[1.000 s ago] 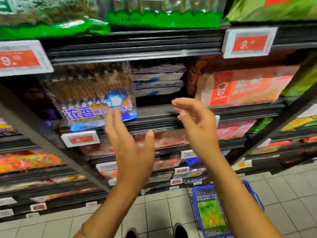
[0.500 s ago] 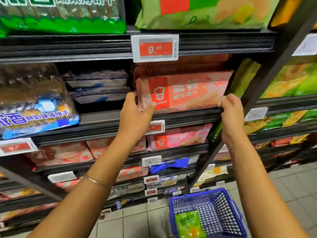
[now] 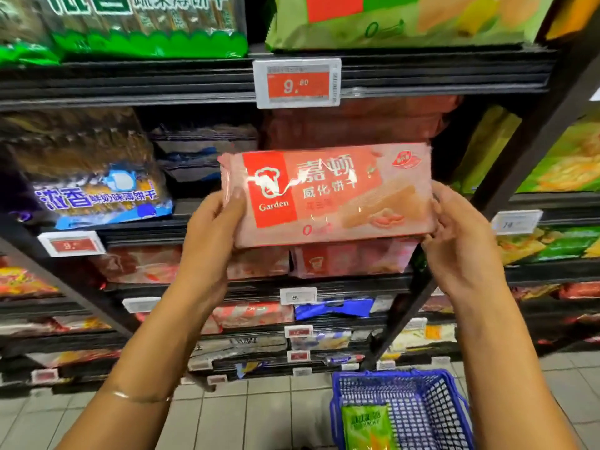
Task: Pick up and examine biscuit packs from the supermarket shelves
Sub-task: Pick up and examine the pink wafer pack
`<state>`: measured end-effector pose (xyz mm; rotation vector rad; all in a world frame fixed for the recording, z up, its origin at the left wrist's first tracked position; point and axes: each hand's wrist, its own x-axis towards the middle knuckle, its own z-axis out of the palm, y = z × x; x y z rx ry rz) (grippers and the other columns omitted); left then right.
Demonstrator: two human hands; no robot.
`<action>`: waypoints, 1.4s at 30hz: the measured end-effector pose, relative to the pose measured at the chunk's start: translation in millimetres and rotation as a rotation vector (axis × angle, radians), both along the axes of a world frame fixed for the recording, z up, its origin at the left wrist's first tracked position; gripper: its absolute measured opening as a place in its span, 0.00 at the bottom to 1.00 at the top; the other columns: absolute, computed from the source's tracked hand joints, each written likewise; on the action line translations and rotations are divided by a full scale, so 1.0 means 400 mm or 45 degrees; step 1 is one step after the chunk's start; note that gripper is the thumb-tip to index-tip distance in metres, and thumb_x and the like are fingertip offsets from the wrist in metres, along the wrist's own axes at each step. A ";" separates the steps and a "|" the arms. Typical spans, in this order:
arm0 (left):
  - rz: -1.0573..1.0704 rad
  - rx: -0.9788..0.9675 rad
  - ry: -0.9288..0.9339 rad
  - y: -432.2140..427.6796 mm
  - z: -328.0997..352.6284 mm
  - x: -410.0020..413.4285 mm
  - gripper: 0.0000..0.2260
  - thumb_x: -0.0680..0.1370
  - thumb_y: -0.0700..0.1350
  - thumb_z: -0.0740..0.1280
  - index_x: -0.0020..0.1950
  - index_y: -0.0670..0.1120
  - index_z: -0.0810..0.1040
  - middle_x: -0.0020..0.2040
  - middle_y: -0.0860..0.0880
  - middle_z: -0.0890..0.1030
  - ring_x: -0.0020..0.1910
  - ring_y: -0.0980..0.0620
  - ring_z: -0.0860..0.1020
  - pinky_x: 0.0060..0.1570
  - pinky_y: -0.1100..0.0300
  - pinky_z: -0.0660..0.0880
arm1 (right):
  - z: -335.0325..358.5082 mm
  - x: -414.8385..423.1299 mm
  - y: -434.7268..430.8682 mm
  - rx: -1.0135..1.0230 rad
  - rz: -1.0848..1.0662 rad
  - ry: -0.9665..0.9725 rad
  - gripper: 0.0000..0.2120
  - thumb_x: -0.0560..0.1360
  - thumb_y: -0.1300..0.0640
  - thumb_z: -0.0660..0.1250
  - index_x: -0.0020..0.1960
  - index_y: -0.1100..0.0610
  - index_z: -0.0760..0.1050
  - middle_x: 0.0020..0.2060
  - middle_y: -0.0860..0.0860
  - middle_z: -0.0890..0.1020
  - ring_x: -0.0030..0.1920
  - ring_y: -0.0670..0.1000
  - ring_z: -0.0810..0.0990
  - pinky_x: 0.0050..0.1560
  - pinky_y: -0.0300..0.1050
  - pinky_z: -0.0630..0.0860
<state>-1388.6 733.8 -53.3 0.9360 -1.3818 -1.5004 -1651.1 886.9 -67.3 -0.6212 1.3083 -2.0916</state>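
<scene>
While glossy and rectangular, pink wafer pack (image 3: 328, 196) sits gripped between left hand (image 3: 207, 235) and right hand (image 3: 461, 241).

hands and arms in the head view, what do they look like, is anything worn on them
Both forearms are bare, with no sleeves and no gloves in view. The left hand and right hand show no rings on the fingers that are visible. A thin shiny metal bracelet circles the left forearm. No watch or band shows on the right arm.
</scene>
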 end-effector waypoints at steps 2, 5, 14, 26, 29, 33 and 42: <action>0.035 0.088 0.033 0.035 -0.029 0.036 0.14 0.85 0.54 0.65 0.64 0.46 0.78 0.58 0.47 0.87 0.58 0.46 0.85 0.55 0.48 0.81 | -0.030 0.030 0.014 -0.066 0.148 -0.137 0.13 0.83 0.54 0.63 0.56 0.56 0.85 0.52 0.53 0.88 0.53 0.50 0.86 0.50 0.43 0.82; 0.055 0.136 0.036 0.090 -0.073 0.089 0.17 0.84 0.55 0.65 0.66 0.45 0.77 0.59 0.46 0.87 0.59 0.46 0.85 0.61 0.44 0.81 | -0.077 0.078 0.034 -0.012 0.185 -0.199 0.14 0.85 0.54 0.61 0.61 0.60 0.82 0.56 0.57 0.86 0.55 0.53 0.86 0.53 0.48 0.83; 0.043 0.303 -0.001 0.208 -0.154 0.250 0.24 0.79 0.67 0.60 0.67 0.56 0.81 0.61 0.48 0.86 0.59 0.47 0.85 0.56 0.44 0.82 | -0.145 0.186 0.122 0.123 0.243 -0.067 0.11 0.83 0.55 0.64 0.60 0.59 0.79 0.56 0.59 0.83 0.52 0.54 0.84 0.52 0.51 0.81; 0.192 0.669 0.267 0.479 -0.217 0.506 0.21 0.81 0.65 0.62 0.66 0.55 0.84 0.65 0.47 0.84 0.58 0.46 0.86 0.41 0.52 0.83 | -0.161 0.377 0.352 0.441 0.321 -0.166 0.11 0.82 0.58 0.64 0.42 0.52 0.79 0.42 0.52 0.85 0.40 0.50 0.84 0.43 0.49 0.79; 0.121 0.758 0.673 0.574 -0.252 0.551 0.29 0.76 0.67 0.67 0.69 0.50 0.82 0.72 0.43 0.79 0.68 0.42 0.80 0.59 0.44 0.80 | -0.199 0.417 0.447 0.461 0.328 -0.288 0.11 0.84 0.57 0.62 0.47 0.53 0.81 0.48 0.55 0.86 0.46 0.53 0.86 0.47 0.53 0.82; -0.054 0.656 0.984 0.709 -0.259 0.519 0.34 0.81 0.62 0.64 0.83 0.49 0.63 0.81 0.42 0.67 0.79 0.39 0.67 0.74 0.36 0.65 | -0.247 0.465 0.567 0.449 0.546 -0.382 0.15 0.85 0.56 0.60 0.68 0.60 0.76 0.67 0.60 0.81 0.68 0.61 0.79 0.67 0.67 0.75; 0.216 0.507 0.690 0.816 -0.229 0.475 0.35 0.75 0.51 0.72 0.80 0.44 0.66 0.73 0.40 0.77 0.71 0.42 0.77 0.67 0.44 0.77 | -0.194 0.404 0.660 0.415 1.063 -0.100 0.22 0.75 0.54 0.67 0.67 0.59 0.78 0.66 0.59 0.81 0.65 0.58 0.80 0.62 0.53 0.78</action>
